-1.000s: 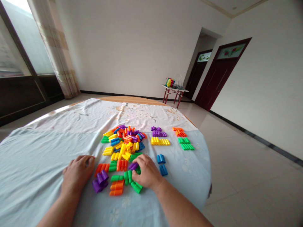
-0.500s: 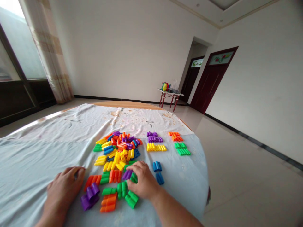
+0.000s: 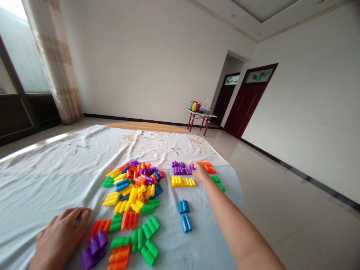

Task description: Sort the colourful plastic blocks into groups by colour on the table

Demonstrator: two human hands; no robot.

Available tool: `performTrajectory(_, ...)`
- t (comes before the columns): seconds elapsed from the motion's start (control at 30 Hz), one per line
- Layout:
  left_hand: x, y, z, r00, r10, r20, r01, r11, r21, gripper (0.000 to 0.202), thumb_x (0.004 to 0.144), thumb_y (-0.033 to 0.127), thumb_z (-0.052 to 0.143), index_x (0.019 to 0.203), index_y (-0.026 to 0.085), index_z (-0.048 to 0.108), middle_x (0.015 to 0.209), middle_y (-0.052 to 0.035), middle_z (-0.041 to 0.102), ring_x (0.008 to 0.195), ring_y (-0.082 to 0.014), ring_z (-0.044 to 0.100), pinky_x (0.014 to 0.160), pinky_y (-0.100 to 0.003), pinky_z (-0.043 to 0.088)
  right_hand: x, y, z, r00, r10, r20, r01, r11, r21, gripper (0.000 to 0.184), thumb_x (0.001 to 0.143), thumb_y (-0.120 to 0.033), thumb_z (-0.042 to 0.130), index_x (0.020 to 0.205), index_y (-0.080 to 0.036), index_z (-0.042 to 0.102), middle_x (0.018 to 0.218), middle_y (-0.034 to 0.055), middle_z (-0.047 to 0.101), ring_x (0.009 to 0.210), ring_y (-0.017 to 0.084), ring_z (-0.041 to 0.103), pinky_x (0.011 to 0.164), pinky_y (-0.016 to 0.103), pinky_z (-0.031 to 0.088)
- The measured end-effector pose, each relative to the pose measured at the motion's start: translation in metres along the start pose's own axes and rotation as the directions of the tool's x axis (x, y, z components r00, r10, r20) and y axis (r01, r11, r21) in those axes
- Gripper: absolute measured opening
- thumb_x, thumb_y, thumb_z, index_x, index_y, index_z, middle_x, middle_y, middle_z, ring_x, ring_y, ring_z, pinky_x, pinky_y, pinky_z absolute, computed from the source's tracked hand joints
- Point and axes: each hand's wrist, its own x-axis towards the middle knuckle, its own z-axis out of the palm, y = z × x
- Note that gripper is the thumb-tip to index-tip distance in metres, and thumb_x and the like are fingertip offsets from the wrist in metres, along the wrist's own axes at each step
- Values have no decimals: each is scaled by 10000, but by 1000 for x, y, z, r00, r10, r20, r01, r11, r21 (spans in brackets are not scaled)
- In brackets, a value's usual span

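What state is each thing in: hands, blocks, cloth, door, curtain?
Left hand: resting on the tablecloth, palm down
Right hand: pinching a purple block at the right end of the purple row
Mixed pile: heaped, pieces at various angles
Yellow row: side by side
Blue blocks: two groups, lying flat
Tablecloth: spread, wrinkled
Red door: looks shut
Curtain: gathered aside

Left of the dark red door (image 3: pixel 247 105) are a small table (image 3: pixel 207 114), a long curtain (image 3: pixel 57 63) and a bright window (image 3: pixel 35 56); shiny floor (image 3: pixel 281 210) spreads in front.
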Motion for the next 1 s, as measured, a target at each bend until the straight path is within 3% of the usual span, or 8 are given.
performTrajectory(0.3,-6,7,-10,1000,-9,-5,9,1000,-20,500,831,456,189,963,287,641,1159,-51,609,1075,-258,518,853,-401,413,20,5,24,987,-1,162,4,1000,-16,490,671,42,526,1095,-180,632,1094,57,664,1002,180,613,890,266,454)
performTrajectory(0.63,-8,12,-15,1000,-24,15,25,997,-73,478,854,452,221,997,261,636,1161,-58,596,1085,-263,498,862,-420,389,7,-15,11,996,-75,58,76,997,-26,453,672,-4,552,1071,-197,643,1091,59,648,1061,201,563,969,336,401)
performTrajectory(0.77,-16,22,-27,1000,-13,12,14,992,-124,488,868,435,227,1005,224,644,1168,-85,588,1077,-287,490,861,-446,373,-24,-51,3,986,-164,-17,164,986,39,360,787,-76,472,1086,-203,626,1072,61,636,998,176,569,951,343,413)
performTrajectory(0.87,-19,28,-33,1000,-13,5,14,988,-151,467,863,422,256,992,213,654,1160,-101,591,1077,-304,486,857,-465,370,-65,-89,6,957,-288,-30,287,935,206,280,817,-153,492,1058,-194,628,1021,63,643,896,167,592,849,319,468)
performTrajectory(1.0,-19,28,-32,1000,-9,-8,8,987,-161,448,854,421,276,985,226,658,1161,-91,592,1082,-308,484,865,-475,370,-119,-130,19,897,-408,169,340,883,325,218,814,-170,544,1003,-210,647,909,25,663,815,140,598,795,278,473)
